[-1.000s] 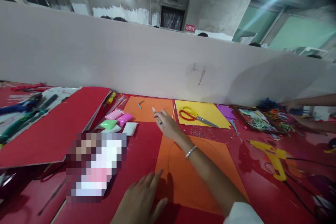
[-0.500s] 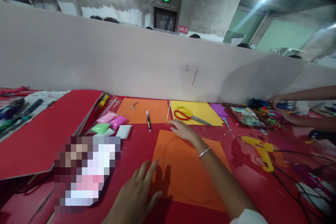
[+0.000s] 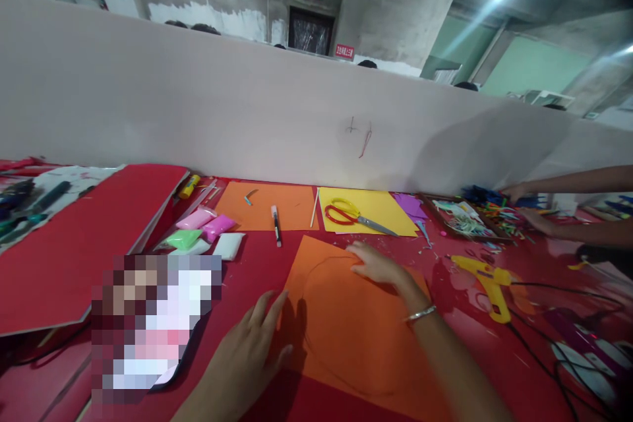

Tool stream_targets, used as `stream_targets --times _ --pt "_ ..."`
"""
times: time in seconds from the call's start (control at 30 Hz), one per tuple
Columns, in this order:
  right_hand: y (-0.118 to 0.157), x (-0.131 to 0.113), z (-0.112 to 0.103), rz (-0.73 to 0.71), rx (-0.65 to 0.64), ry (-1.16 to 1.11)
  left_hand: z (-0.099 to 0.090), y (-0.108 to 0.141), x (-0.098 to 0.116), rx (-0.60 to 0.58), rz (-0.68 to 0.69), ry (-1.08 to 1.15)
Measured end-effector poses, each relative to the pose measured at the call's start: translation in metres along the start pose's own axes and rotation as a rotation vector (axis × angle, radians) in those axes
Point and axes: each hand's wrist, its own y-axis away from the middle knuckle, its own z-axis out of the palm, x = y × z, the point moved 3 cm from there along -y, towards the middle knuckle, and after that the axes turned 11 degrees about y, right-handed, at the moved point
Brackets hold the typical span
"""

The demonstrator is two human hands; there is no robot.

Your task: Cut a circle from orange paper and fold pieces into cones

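Note:
An orange sheet [image 3: 356, 323] with a faint curved line drawn on it lies in front of me on the red table. My left hand [image 3: 252, 349] is at the sheet's left edge, fingers spread, holding nothing. Over the sheet's top edge is my right hand [image 3: 378, 264], a silver bracelet on its wrist, its fingers apart and nothing in them. Behind the sheet, red and yellow scissors [image 3: 361, 217] rest on a yellow sheet [image 3: 390, 201]. A pen [image 3: 276, 227] lies partly on another orange sheet [image 3: 297, 201].
A yellow glue gun [image 3: 487, 280] with cables is at the right. Clay packets [image 3: 217, 227], a pixelated phone-like object [image 3: 158, 323] and a red board [image 3: 84, 237] sit left. Another person's hands [image 3: 534, 217] reach over sticks at far right, near a tray [image 3: 499, 231].
My right hand has moved right along the sheet's top edge. The orange sheet has turned slightly. My left hand has shifted a little left in view.

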Motion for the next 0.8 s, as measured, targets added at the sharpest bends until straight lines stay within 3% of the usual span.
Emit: stream_targets --times 0.1,0.2,0.3,0.37,0.43,0.53,0.63,0.8 --pt "0.006 -0.010 -0.019 -0.076 0.086 -0.022 -0.005 -0.005 -0.004 0.119 -0.045 0.213" --pt "0.009 -0.027 -0.043 -0.205 0.267 -0.109 -0.012 -0.013 -0.010 0.230 -0.154 0.631" --pt "0.005 -0.044 -0.059 -0.282 0.391 -0.182 -0.012 -0.016 -0.011 0.134 -0.342 1.116" --pt "0.000 -0.052 -0.064 -0.319 0.444 -0.212 -0.011 -0.013 -0.007 0.014 -0.471 1.255" --pt "-0.008 -0.056 -0.065 -0.355 0.474 -0.248 -0.010 -0.008 -0.004 -0.005 -0.539 1.224" --pt "-0.025 -0.049 -0.067 -0.338 0.533 -0.354 -0.012 -0.003 -0.003 0.094 -0.554 1.093" --pt "-0.051 -0.023 -0.067 -0.084 0.630 -0.433 -0.014 0.000 -0.008 0.219 -0.558 1.064" --pt "-0.096 0.027 -0.062 0.202 0.594 -0.295 -0.023 0.001 -0.020 0.359 -0.512 0.985"
